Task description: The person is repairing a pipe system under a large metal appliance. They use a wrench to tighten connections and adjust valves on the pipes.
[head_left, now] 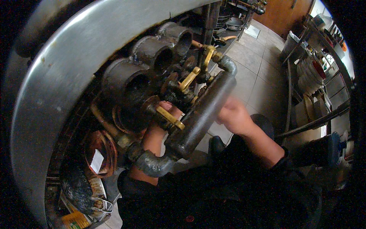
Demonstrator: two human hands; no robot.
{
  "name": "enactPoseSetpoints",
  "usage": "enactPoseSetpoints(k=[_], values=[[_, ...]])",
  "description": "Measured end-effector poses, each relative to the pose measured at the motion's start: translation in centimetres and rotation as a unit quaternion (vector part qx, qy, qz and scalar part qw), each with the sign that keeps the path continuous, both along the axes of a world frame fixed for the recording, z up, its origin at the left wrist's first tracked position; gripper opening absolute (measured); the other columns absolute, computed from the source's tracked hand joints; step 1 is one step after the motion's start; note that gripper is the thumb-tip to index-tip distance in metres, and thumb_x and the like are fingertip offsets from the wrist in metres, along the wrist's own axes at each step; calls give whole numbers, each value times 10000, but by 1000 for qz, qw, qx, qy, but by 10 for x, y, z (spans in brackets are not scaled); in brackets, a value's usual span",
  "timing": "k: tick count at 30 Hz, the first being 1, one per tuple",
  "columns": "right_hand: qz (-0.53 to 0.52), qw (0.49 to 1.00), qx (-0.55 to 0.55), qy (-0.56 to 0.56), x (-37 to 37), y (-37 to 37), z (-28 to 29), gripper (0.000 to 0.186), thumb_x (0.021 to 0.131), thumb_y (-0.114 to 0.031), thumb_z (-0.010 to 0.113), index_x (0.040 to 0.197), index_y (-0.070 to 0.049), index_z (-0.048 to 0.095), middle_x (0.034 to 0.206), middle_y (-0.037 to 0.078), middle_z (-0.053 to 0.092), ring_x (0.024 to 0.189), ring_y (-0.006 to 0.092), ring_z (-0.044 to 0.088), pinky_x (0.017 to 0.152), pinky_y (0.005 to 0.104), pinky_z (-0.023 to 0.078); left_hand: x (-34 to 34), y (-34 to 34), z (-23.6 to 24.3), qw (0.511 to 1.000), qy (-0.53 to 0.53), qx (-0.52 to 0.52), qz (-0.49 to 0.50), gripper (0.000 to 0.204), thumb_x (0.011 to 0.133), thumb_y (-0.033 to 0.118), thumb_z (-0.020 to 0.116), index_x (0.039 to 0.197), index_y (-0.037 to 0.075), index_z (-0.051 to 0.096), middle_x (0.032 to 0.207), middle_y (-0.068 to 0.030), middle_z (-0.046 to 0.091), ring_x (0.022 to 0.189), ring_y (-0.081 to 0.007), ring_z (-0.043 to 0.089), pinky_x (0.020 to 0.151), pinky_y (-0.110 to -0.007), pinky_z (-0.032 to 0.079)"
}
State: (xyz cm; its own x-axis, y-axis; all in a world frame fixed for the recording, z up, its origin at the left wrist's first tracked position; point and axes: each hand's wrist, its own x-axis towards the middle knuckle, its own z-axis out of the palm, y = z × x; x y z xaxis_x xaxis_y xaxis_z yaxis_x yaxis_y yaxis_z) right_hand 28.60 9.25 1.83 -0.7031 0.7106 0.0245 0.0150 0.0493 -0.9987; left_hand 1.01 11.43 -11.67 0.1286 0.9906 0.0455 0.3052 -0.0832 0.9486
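At left, smooth curved steel [42, 76] is seen; mid-frame, rough black cylinders [120, 78] and brass levers [170, 117] are set beside a thick dark pipe [202, 114], its long axis slanted up rightward; the left hand [172, 109] is raised behind the lowest lever, partly hidden; the right hand [234, 114] is curled, blurred, at the pipe's right; whether either pinches anything cannot be told

Glossy metal panel [28, 103], worn metal pipe [207, 108], rough metal elbow [152, 164], brass-like valve handle [170, 117]
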Motion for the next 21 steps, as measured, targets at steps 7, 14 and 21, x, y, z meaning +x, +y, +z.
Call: enactPoseSetpoints(k=[7,14,21], values=[[-2,999,33,-27,0,-2,3,127,867,-158,586,835,-39,615,668,-27,562,565,45,478,492,220,386,4,-15,-10,996,77,48,25,354,731,319,611,960,50,596,852,-117,614,725,-243,592,649,-354,488],[-40,942,334,0,-7,1,-15,154,785,-149,661,856,-18,618,689,66,580,615,178,558,530,298,438,6,-25,-19,982,154,92,53,291,767,280,568,976,79,587,852,-110,599,762,-252,580,676,-359,475],[-50,917,396,0,-7,2,-16,113,773,-111,655,833,-21,622,676,123,562,603,260,557,532,346,432,8,-34,-25,970,211,102,69,238,804,241,525,993,107,578,851,-103,585,800,-262,569,703,-363,461]])
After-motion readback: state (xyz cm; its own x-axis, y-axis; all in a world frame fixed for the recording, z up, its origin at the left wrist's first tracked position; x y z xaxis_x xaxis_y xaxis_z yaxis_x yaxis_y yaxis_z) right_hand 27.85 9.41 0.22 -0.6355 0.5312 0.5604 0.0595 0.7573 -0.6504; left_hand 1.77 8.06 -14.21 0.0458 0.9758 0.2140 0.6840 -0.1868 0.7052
